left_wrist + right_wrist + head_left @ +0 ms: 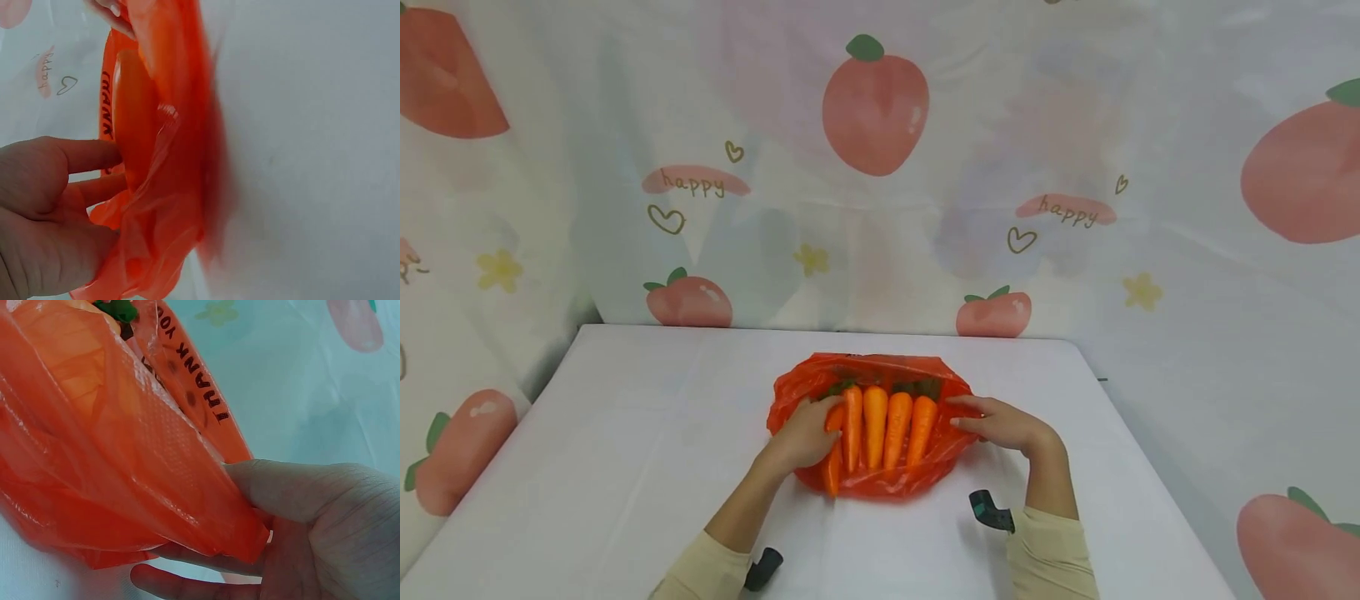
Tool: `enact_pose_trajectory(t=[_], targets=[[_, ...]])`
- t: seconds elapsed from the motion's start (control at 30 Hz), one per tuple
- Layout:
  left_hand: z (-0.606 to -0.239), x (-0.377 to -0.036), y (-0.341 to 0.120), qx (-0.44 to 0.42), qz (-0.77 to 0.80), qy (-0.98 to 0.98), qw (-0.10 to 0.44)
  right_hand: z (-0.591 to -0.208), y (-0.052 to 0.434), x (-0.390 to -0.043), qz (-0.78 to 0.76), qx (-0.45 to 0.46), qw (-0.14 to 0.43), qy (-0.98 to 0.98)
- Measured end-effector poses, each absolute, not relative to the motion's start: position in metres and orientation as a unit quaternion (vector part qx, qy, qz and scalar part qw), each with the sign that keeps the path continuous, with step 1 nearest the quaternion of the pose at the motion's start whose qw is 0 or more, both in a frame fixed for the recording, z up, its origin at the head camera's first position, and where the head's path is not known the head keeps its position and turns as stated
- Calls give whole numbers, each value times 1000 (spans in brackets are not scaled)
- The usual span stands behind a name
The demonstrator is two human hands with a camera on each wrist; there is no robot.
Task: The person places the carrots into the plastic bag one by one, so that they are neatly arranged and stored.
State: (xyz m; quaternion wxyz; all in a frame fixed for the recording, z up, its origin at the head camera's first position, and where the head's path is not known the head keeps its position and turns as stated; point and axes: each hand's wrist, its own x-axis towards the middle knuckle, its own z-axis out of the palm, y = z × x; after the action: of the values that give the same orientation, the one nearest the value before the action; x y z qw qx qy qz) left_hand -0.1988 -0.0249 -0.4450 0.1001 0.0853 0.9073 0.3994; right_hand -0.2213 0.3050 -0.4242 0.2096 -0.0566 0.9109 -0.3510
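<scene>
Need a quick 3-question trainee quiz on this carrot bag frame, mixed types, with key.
1. How many orange carrots lie side by side in the open orange plastic bag, counting the one partly under the left hand?
2. True or false: the right hand grips the bag's edge.
3. The bag rests on: A) white table; B) a lap; C) a chair.

Key: 1. Five, it seems; the leftmost is partly hidden. 2. True. 3. A.

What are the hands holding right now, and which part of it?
Both hold the orange plastic bag of carrots: the left hand grips its left edge, the right hand pinches its right edge.
</scene>
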Motion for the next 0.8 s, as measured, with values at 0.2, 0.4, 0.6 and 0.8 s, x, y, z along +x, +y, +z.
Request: enact_pose_trajectory(t=[0.2,0.4,0.6,0.8], targets=[[-453,-206,-18,81,409,907,58,-424,304,-222,-351,-62,209,911],[-455,-210,-12,88,394,915,5,-424,305,-223,-355,-69,204,910],[-452,-212,-13,79,376,923,3,-423,304,-223,-358,-65,200,910],[-452,-216,-18,47,379,923,41,-424,304,-224,-356,-72,195,911]])
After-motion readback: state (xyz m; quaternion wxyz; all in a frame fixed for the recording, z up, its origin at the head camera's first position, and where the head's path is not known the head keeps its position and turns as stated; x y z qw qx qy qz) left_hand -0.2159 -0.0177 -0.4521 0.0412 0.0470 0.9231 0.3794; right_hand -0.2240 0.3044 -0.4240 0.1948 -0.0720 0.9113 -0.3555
